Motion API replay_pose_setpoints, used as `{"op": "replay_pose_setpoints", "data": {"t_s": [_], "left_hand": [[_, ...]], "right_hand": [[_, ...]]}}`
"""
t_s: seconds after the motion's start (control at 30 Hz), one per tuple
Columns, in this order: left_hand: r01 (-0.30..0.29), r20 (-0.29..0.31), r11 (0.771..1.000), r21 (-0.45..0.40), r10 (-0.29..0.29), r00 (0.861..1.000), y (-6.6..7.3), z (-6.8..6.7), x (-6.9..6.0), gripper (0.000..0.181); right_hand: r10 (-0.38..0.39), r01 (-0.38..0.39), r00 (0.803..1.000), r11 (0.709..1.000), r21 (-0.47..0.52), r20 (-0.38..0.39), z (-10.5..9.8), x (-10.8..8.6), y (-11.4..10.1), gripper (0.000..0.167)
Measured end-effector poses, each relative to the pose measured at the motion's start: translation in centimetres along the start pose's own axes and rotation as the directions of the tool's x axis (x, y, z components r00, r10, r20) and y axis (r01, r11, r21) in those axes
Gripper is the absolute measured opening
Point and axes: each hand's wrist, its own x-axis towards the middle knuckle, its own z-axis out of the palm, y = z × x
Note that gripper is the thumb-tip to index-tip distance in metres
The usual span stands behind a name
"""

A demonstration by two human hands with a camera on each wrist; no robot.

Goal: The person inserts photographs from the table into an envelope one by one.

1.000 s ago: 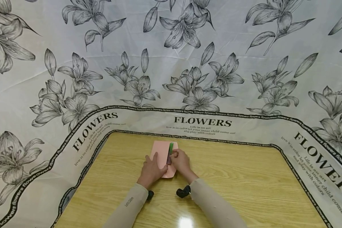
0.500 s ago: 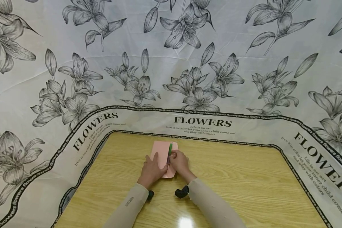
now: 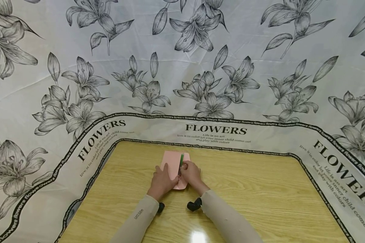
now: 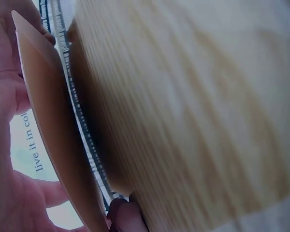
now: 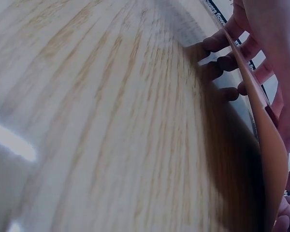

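Note:
In the head view, a pink envelope (image 3: 170, 158) is held slightly above the table. A thin flat piece, green (image 3: 181, 158) at its far end and dark lower down, shows in the envelope's opening; its kind is unclear. My left hand (image 3: 162, 181) grips the left and near part of the envelope, its thumb by the opening. At the right edge, my right hand (image 3: 191, 172) holds the envelope. Its fingers (image 5: 227, 63) curl under that edge in the right wrist view. The left wrist view shows the envelope's underside (image 4: 53, 111) and a fingertip below it.
The wood-grain table (image 3: 246, 192) stretches around the hands. Behind and beside it hangs a white cloth (image 3: 146, 130) printed with flowers and lettering. Black wrist devices (image 3: 195, 204) sit close to the sleeves.
My right hand has shifted slightly left and nearer, towards the opening. Less of the green and dark piece shows now. The left hand stays almost still.

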Motion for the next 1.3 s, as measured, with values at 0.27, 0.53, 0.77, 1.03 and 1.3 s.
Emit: {"op": "replay_pose_setpoints", "data": {"t_s": [0.27,0.53,0.77,1.03,1.3], "left_hand": [[0.006,-0.024,1.0,0.025,-0.006,1.0,0.1,0.2,0.3,0.094],[0.063,-0.004,0.995,0.083,-0.063,0.998,0.3,0.0,0.3,0.094],[0.101,0.041,0.98,0.173,-0.109,0.993,0.3,0.0,0.3,0.099],[0.104,0.06,0.971,0.214,-0.119,0.991,0.1,-0.2,0.3,0.1],[-0.011,-0.018,0.992,0.126,0.014,1.0,-1.2,-1.3,0.0,0.075]], "right_hand": [[0.04,-0.041,0.999,0.998,0.043,0.015,-0.2,0.0,0.8,0.042],[0.061,-0.068,0.996,0.99,0.122,0.062,-0.7,-0.5,1.6,0.044],[0.036,-0.051,0.996,0.981,0.187,0.085,-1.8,-1.5,2.1,0.045],[0.015,-0.032,0.997,0.975,0.22,0.081,-3.5,-2.3,2.5,0.047],[-0.006,-0.006,0.997,0.986,0.168,0.071,-6.9,-3.2,3.6,0.042]]}}
